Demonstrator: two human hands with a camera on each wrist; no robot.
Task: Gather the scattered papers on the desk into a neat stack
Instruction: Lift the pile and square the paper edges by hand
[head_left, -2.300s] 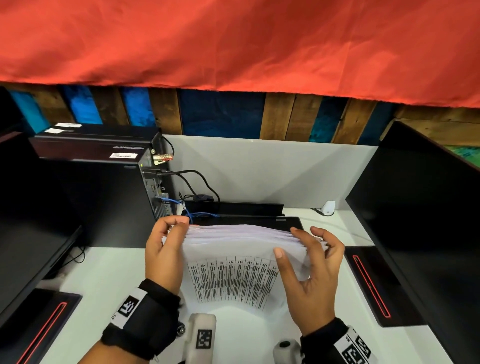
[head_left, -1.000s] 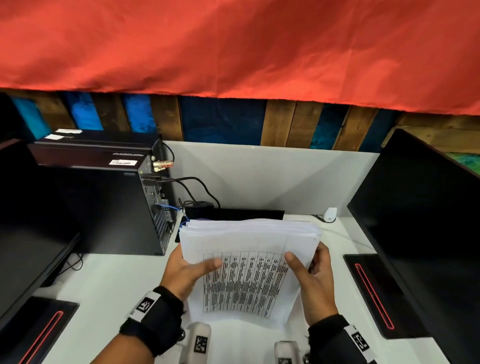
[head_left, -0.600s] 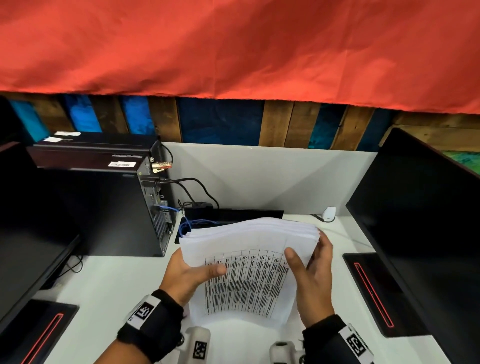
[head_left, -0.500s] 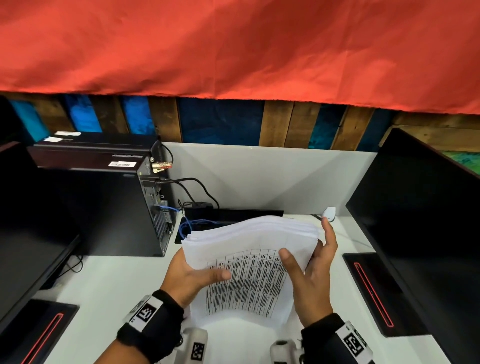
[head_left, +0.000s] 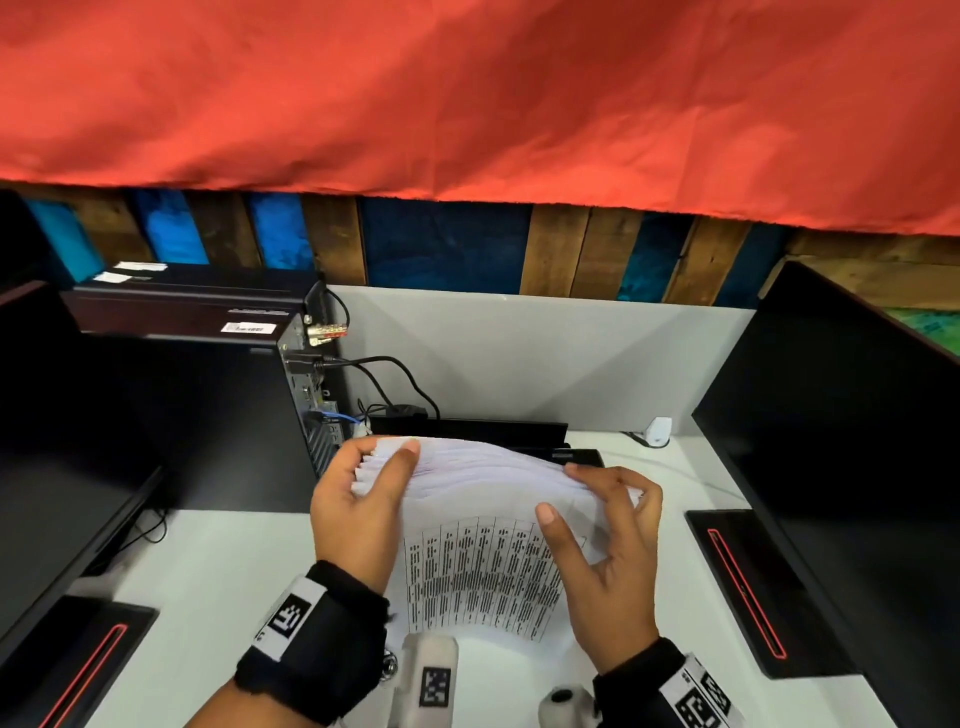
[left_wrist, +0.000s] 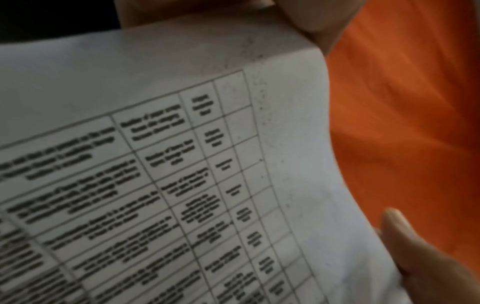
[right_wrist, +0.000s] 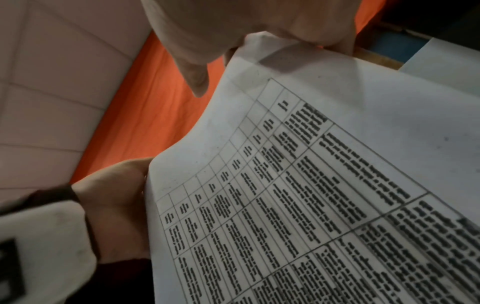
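Note:
A thick stack of white papers (head_left: 483, 545), its front sheet printed with a table, stands bowed on the white desk (head_left: 208, 571) before me. Its top edge fans out slightly. My left hand (head_left: 384, 462) grips the upper left corner, thumb in front and fingers curled over the top. My right hand (head_left: 587, 499) holds the upper right corner, thumb on the front sheet and fingers behind the edge. The left wrist view shows the printed sheet (left_wrist: 182, 164) close up. In the right wrist view the sheet (right_wrist: 311, 185) fills the frame, with my left hand (right_wrist: 116, 195) at its far edge.
A black computer tower (head_left: 208, 415) with cables stands left of the stack. Dark monitors flank me at left (head_left: 52, 467) and right (head_left: 857, 467), their bases (head_left: 753, 587) on the desk. Behind the stack are a black flat device (head_left: 493, 431), a small white gadget (head_left: 658, 431) and a white partition (head_left: 519, 364).
Both hands have slid from the stack's lower sides up to its upper corners. The stack has tipped away from me and come lower, and its top edge now fans out.

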